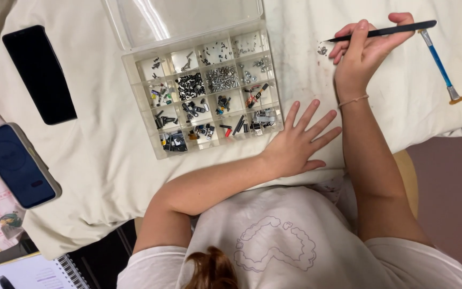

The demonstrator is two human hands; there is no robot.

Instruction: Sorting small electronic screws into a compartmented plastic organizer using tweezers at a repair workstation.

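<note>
Spread over the whole work surface, a cream cloth (108, 160), rumpled, hanging off the near edge.

Toward the far edge, near the middle: a clear plastic organiser box (204, 88), many small compartments, lid (183, 18) thrown back flat beyond it. Inside, dark and silvery screws and small parts, sorted by cell — a few red and orange bits along the near row.

Near the left edge, a black phone (38, 72) lying dark, screen up. Closer to the near-left corner, a second phone (17, 165) in a pale case, blue screen, resting partly off the cloth on a patterned pink-and-white surface. At the very near-left corner, the edge of a spiral notebook (54, 270).

Left hand (298, 142): open, fingers fanned, palm flat on the cloth just beside the box's near-right corner, holding nothing.

Right hand (364, 48): closed in a pinch round a slim black tool (380, 31), lifted toward the far-right part of the cloth, tool lying nearly level with its tip pointing left. Just below that tip, a tiny cluster of loose screws (322, 51) on the cloth.

Near the right edge, a blue-handled screwdriver (439, 67), lying at a slant, apart from the hand.
</note>
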